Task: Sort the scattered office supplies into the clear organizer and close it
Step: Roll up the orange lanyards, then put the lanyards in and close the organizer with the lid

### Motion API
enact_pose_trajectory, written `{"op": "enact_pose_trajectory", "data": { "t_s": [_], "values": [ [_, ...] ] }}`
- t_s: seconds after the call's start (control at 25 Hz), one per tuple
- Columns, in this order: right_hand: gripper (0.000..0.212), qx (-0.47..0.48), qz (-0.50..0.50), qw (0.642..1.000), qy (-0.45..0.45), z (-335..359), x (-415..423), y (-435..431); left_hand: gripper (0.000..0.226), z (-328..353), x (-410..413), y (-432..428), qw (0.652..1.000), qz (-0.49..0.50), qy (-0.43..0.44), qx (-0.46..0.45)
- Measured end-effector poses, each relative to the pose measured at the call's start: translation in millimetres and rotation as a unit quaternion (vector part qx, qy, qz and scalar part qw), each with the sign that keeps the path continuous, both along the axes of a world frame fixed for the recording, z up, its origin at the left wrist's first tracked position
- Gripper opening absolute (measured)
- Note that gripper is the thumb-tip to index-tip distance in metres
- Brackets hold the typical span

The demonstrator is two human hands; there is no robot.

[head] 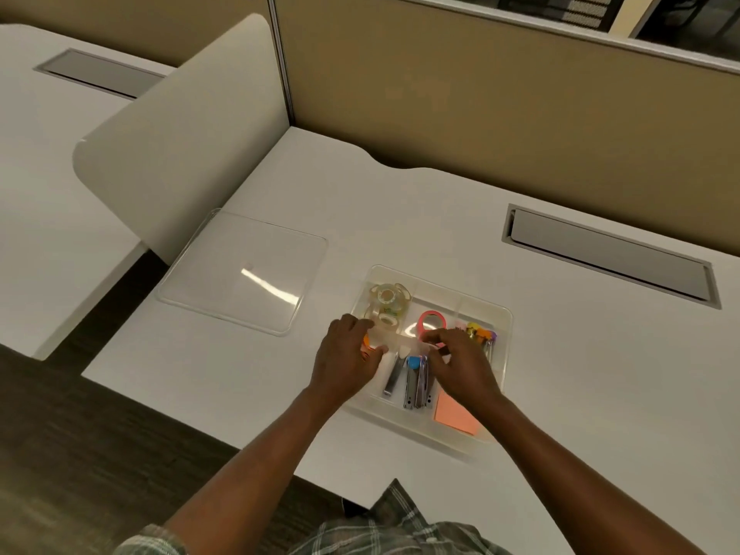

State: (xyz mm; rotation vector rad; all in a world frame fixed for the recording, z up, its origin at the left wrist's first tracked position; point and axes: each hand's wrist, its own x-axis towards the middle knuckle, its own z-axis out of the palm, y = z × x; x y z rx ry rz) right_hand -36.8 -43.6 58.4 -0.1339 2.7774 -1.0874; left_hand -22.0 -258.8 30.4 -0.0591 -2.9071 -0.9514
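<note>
Both bare forearms are reaching forward and slanting inward. The left hand (344,364) is lying palm down, its fingers (352,324) bending at the knuckles and its thumb pointing at the right hand (460,368). The right hand's fingers (436,338) are curling toward the left fingertips, just beside them. Whether either hand is gripping anything is hidden.

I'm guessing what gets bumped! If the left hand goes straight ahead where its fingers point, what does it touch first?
Most likely the clear tape rolls in the far-left corner of the organizer, just beyond the left hand; height is hard to judge.
</note>
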Motion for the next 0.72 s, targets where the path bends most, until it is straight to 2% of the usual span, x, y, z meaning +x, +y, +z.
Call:
{"op": "enact_pose_trajectory", "data": {
  "t_s": [0.08,0.16,0.32,0.44,0.52,0.64,0.72],
  "values": [
    [0.026,0.015,-0.021,0.999,0.027,-4,0,14,0.032,-1,-10,-13,0.998,0.043,0.033,0.019],
    [0.029,0.043,-0.058,0.996,0.056,-8,1,30,0.024,-8,-23,-32,0.994,0.102,0.029,0.027],
    [0.046,0.109,-0.137,0.981,0.077,-12,9,58,0.025,-25,-37,-70,0.981,0.183,-0.062,-0.036],
    [0.062,0.112,-0.194,0.975,0.003,-14,21,71,0.029,-33,-37,-85,0.966,0.188,-0.125,-0.125],
    [0.063,0.093,-0.222,0.968,-0.063,-17,27,74,0.026,-39,-36,-90,0.958,0.181,-0.147,-0.169],
    [0.053,0.070,-0.239,0.957,-0.146,-29,31,80,0.026,-46,-33,-90,0.949,0.161,-0.147,-0.228],
    [0.041,0.066,-0.240,0.954,-0.168,-36,33,82,0.030,-55,-34,-89,0.950,0.160,-0.142,-0.225]
  ]
}}
